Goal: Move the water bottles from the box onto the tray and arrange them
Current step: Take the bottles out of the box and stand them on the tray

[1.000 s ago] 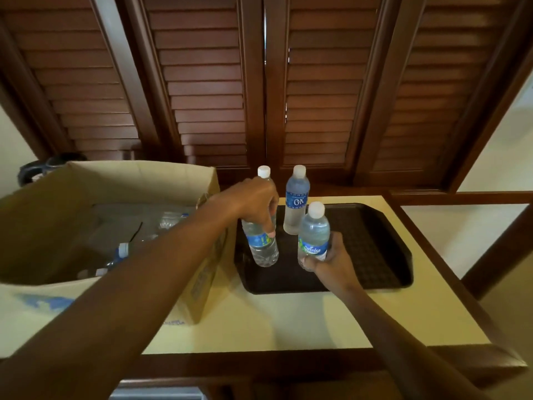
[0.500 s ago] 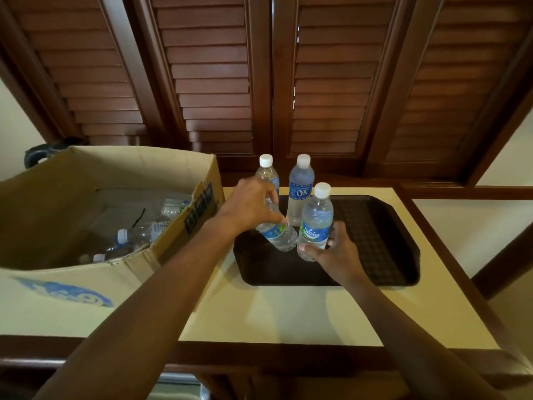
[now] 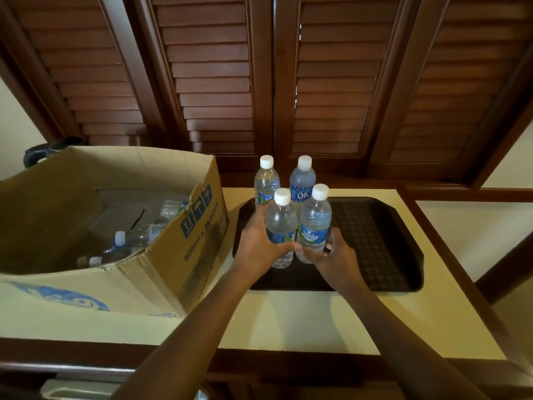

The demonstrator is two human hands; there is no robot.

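Where the cream-coloured tabletop (image 3: pixel 288 319) reaches its left end, item 1: open brown cardboard box (image 3: pixel 178 235) with blue print, at 9 o'clock of the tray and just beside it. Contents: several clear plastic water bottles with white caps (image 3: pixel 135 236), lying on their sides on the box floor; count uncertain.

Item 2: left hand (image 3: pixel 255 249), fingers and thumb curled round the blue label of the front-left clear water bottle (image 3: pixel 281 223), which is upright.

Item 3: back-left clear water bottle (image 3: pixel 266 180), upright, at 11 o'clock of the gripped one, its lower part hidden behind the hand.

Item 4: back-right frosted water bottle with a blue "OK" label (image 3: pixel 302 183), upright.

Item 5: front-right clear water bottle with a blue label (image 3: pixel 315 220), upright, touching the front-left one.

Item 6: right hand (image 3: pixel 336 256), fingers wrapped round the front-right bottle's base from 5 o'clock.

Item 7: dark brown rectangular plastic tray (image 3: pixel 375 243), textured floor; the four upright bottles form a tight square in its left half.

Item 8: dark wooden louvred shutters (image 3: pixel 213 67), at 12 o'clock behind the tabletop.
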